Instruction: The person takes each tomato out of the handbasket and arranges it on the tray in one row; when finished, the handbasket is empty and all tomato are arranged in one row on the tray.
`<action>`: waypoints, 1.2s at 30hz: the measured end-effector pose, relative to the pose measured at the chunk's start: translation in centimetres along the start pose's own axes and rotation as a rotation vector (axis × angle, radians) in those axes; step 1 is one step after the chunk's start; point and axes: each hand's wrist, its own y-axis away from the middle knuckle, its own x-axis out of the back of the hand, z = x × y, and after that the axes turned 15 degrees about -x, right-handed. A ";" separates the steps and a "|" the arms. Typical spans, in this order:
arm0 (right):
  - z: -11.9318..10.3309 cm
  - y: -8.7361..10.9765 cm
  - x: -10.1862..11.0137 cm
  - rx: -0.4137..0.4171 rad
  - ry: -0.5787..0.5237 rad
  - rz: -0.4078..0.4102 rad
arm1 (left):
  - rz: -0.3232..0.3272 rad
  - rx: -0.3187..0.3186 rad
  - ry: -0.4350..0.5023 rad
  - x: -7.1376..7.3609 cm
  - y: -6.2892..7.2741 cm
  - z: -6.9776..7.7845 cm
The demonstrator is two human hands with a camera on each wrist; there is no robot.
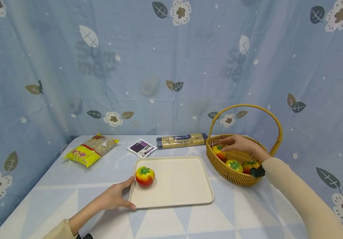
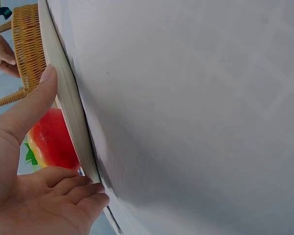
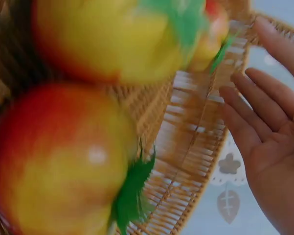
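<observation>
A cream tray (image 1: pixel 177 186) lies on the table with one red-and-yellow tomato (image 1: pixel 145 176) near its left side. My left hand (image 1: pixel 114 196) touches the tray's left edge, thumb and fingers spread apart along the rim. To the right stands a wicker basket (image 1: pixel 232 177) with a tall handle, holding a tomato (image 1: pixel 219 152) at its left, a second tomato (image 1: pixel 234 165) in front and a third tomato (image 1: pixel 250 166) at the right. Above the basket, my right hand (image 1: pixel 240 143) reaches in near the left tomato. In the right wrist view its fingers (image 3: pixel 257 105) are extended and hold nothing.
Behind the tray lie a purple-and-white packet (image 1: pixel 141 148) and a long pack of noodles (image 1: pixel 181 140). A yellow food bag (image 1: pixel 92 150) is at the back left. A patterned blue curtain (image 1: pixel 171 66) hangs behind the table.
</observation>
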 end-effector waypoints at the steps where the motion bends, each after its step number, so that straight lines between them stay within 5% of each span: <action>1: 0.1 -0.1 0.1 -0.009 0.005 -0.013 | 0.000 -0.004 0.000 0.0 0.0 0.0; 12: 0.6 -1.6 0.9 -0.090 0.127 -0.068 | -0.004 0.001 0.015 0.1 0.1 0.1; 21: 0.3 -1.9 0.1 -0.112 0.047 -0.151 | -0.007 0.049 0.041 0.0 -0.1 0.2; 36: 0.6 -2.4 -0.5 -0.119 0.096 -0.131 | -0.009 0.029 0.030 0.0 -0.2 -0.1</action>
